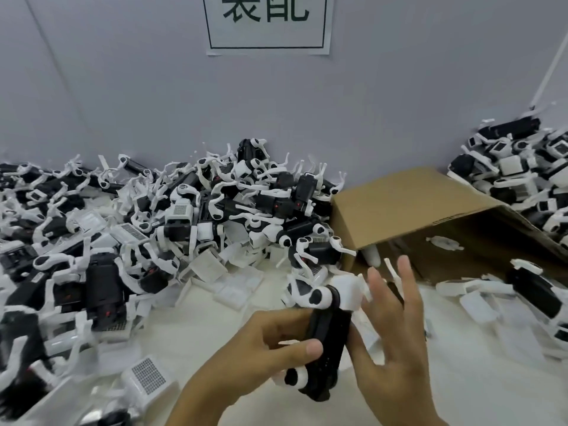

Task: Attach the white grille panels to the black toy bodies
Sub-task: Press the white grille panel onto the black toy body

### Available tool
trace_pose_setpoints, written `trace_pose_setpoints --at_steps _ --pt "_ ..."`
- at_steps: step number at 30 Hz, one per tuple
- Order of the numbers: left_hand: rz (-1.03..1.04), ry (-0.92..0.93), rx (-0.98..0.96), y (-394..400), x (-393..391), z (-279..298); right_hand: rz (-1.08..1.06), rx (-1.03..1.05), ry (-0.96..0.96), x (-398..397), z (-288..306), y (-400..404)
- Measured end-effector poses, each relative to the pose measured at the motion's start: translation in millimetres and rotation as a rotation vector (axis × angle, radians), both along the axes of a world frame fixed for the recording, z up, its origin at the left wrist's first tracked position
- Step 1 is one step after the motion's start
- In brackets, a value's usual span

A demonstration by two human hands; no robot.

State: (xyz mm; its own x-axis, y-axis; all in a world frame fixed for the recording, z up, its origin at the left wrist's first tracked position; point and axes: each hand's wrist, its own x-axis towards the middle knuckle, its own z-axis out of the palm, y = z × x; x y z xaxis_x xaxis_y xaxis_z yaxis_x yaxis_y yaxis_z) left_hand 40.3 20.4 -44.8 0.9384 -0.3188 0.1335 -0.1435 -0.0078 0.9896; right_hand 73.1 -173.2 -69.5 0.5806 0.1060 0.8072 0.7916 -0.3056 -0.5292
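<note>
I hold one black toy body (329, 339) near the middle of the surface (196, 327), tilted, its far end leaning right. My left hand (270, 342) grips it from the left, thumb curled over the near face and the other fingers wrapped behind. My right hand (390, 327) lies against its right side with the fingers (405, 272) straight and spread, pinching nothing. A white block (349, 292) sits at the far end of the body, just beside my right fingertips; whether it is a grille panel already seated I cannot tell.

To do this well, I judge I should keep the left grip firm so the body cannot twist, line the panel square to its opening, then press evenly with flat fingers rather than at one corner, since thin clips may snap.

Loose white grille panels (147, 376) lie near left, the main pile of toys (215, 207) far left, and a tipped cardboard box (408, 204) to the right.
</note>
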Motion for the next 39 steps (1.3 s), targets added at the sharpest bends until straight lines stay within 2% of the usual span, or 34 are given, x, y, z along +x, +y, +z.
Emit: trace_pose_setpoints --at_steps 2,3,6,9,13,18,24,28,31,33,34,36,37,39 --pt "0.027 0.023 -0.176 -4 0 -2 0.087 0.191 0.184 -4 4 0" --pt "0.060 0.043 -0.297 -8 1 -3 0.121 0.222 0.252 -6 5 0" --pt "0.121 0.033 -0.627 -24 4 -9 0.184 0.069 0.462 -14 7 2" --pt "0.205 0.091 -0.759 -28 6 -13 0.186 -0.004 0.500 -19 5 8" --pt "0.180 0.065 -0.719 -30 7 -12 0.146 -0.007 0.466 -23 9 8" --pt "0.158 0.047 -0.654 -39 4 -14 0.079 -0.022 0.323 -21 18 -7" --pt "0.274 0.064 -0.626 -41 4 -13 0.096 -0.022 0.362 -25 15 1" --pt "0.269 0.015 -0.573 -42 1 -8 0.023 -0.062 0.273 -29 17 -1" --pt "0.405 -0.152 -0.360 -40 -1 -8 0.093 -0.026 0.383 -24 12 -1" --pt "0.620 -0.373 -0.007 -35 -2 -10 0.165 -0.033 0.386 -22 10 -1" --pt "0.700 -0.560 0.210 -31 1 -13 0.178 -0.034 0.348 -20 8 -2" --pt "0.701 -0.943 0.593 -22 5 -22 0.211 -0.025 0.292 -20 9 -4" --pt "0.658 -1.020 0.685 -20 5 -25 0.236 -0.024 0.289 -21 9 -4" --pt "0.610 -1.019 0.732 -21 5 -27 0.235 -0.054 0.287 -21 9 -4"
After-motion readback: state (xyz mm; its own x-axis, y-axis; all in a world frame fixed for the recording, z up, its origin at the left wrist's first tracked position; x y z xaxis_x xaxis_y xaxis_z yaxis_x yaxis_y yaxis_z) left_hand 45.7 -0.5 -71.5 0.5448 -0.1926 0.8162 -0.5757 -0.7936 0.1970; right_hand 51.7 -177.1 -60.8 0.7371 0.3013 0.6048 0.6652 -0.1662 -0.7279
